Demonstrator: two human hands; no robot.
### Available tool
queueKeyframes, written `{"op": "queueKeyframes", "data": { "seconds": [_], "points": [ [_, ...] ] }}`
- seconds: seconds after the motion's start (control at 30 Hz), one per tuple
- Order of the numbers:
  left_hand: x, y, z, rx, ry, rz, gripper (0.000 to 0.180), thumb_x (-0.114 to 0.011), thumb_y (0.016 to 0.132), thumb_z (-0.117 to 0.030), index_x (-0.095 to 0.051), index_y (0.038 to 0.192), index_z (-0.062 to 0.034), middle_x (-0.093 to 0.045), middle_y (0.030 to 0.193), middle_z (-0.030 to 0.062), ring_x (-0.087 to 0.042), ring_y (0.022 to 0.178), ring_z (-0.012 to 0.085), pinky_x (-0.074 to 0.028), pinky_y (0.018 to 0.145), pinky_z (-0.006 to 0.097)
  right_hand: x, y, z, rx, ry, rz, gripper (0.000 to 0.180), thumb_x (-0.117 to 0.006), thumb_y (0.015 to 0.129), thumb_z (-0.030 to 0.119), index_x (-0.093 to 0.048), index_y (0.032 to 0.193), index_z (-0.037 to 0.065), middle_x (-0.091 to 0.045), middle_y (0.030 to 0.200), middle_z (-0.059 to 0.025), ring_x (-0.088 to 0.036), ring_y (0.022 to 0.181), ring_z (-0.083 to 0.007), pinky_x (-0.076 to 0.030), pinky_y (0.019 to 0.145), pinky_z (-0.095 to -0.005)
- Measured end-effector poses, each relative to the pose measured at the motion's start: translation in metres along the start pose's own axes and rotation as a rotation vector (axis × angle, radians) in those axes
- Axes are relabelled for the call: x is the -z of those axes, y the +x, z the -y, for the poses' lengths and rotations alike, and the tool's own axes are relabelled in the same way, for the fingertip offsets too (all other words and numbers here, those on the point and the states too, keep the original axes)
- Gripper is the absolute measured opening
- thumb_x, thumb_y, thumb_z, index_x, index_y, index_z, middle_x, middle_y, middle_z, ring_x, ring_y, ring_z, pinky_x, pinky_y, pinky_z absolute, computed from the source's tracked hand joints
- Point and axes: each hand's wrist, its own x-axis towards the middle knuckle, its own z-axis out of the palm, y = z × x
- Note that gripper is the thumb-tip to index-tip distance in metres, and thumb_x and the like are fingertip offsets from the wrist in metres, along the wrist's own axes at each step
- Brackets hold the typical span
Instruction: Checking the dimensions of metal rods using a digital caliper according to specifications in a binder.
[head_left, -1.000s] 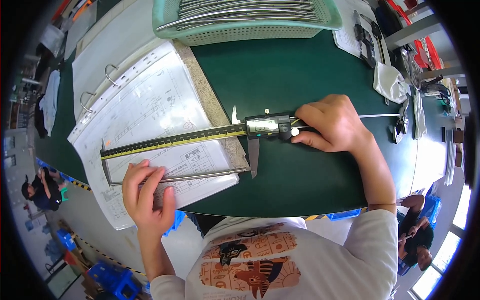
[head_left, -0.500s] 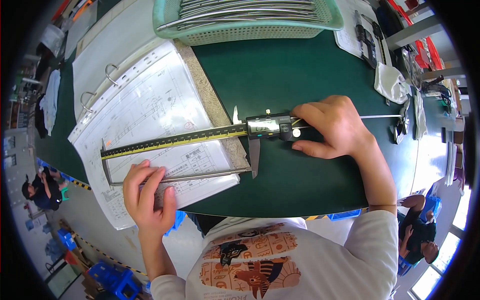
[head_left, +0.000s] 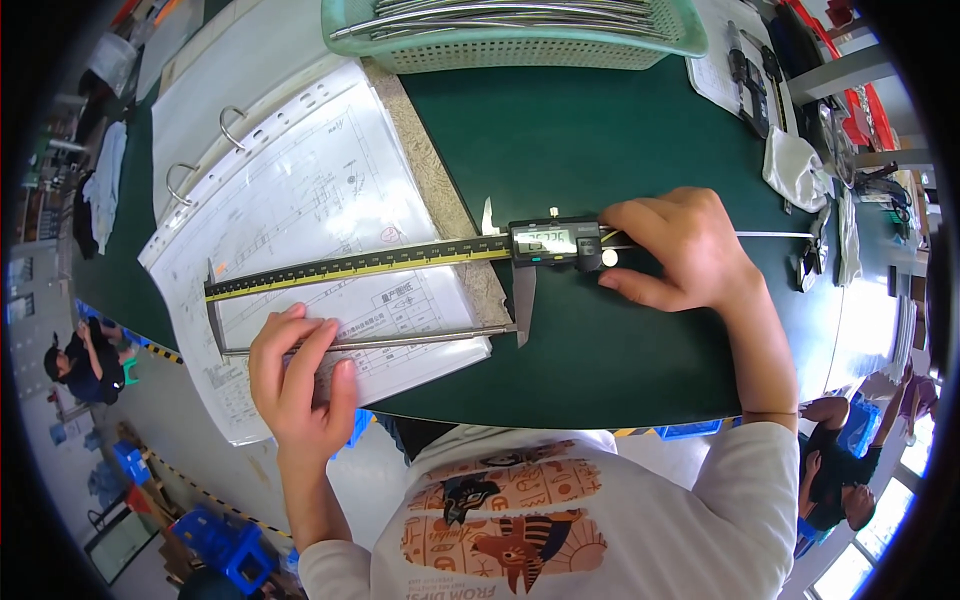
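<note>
A long digital caliper [head_left: 400, 261] with a yellow-edged scale lies across a binder of drawing sheets [head_left: 350, 190]. Between its two long jaws runs a thin metal rod [head_left: 430, 338], roughly parallel to the scale, its ends at or close to the jaws. My left hand [head_left: 302, 385] is closed round the rod near its left end, fingers over it and thumb at the near side. At the slider, just right of the lit display [head_left: 545, 241], my right hand [head_left: 685, 250] grips the caliper between thumb and curled fingers. The slider part under those fingers is hidden.
A pale green basket [head_left: 540, 55] of metal rods stands at the far edge of the green table [head_left: 560, 370]. More calipers [head_left: 750, 90] and a white cloth [head_left: 793, 170] lie at the far right. Two people [head_left: 90, 360] sit beyond the table, one each side.
The whole view has shifted slightly, the table things appearing a little higher and further right. Both hands keep their grips, and the caliper and rod look almost unmoved relative to each other.
</note>
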Motion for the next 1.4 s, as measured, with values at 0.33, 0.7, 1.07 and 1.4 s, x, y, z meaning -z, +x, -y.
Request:
{"op": "queueKeyframes", "data": {
  "seconds": [0.33,0.7,1.07,1.4],
  "points": [
    [0.0,0.004,0.002,0.017,0.015,0.008,0.017,-0.063,0.075,0.0,-0.068,0.091,-0.0012,-0.059,0.096,0.0122,-0.057,0.1,0.0334,-0.045,0.088,0.043,0.0,0.001,-0.001,-0.012,-0.027,0.001,0.03,-0.067,0.077,0.034,-0.055,0.085,0.008,-0.053,0.061,-0.0063,-0.054,0.052,-0.0293,-0.04,0.046,-0.0389],
    [-0.005,0.007,0.002,0.06,-0.179,-0.066,0.016,-0.071,0.069,-0.001,-0.066,0.083,-0.0073,-0.059,0.09,0.0057,-0.059,0.094,0.0292,-0.048,0.076,0.037,0.001,-0.013,-0.003,0.006,-0.094,0.047,0.032,-0.063,0.073,0.029,-0.057,0.088,0.002,-0.055,0.067,-0.0134,-0.049,0.055,-0.0327,-0.036,0.053,-0.0407],
    [-0.008,0.005,0.002,0.056,-0.185,-0.088,0.013,-0.071,0.073,-0.004,-0.065,0.084,-0.0082,-0.057,0.089,0.0041,-0.06,0.093,0.0275,-0.049,0.072,0.036,0.001,-0.013,-0.003,0.025,-0.122,0.022,0.031,-0.063,0.073,0.028,-0.055,0.085,0.001,-0.052,0.063,-0.0124,-0.048,0.053,-0.0323,-0.035,0.052,-0.0401],
    [0.0,0.005,0.004,0.087,-0.126,-0.064,0.017,-0.072,0.068,0.002,-0.068,0.083,-0.0046,-0.058,0.086,0.0077,-0.058,0.095,0.0299,-0.049,0.079,0.038,0.001,0.0,0.0,0.014,-0.002,0.062,0.03,-0.066,0.074,0.03,-0.055,0.083,0.004,-0.052,0.06,-0.0114,-0.052,0.051,-0.0323,-0.039,0.048,-0.04]
  ]
}}
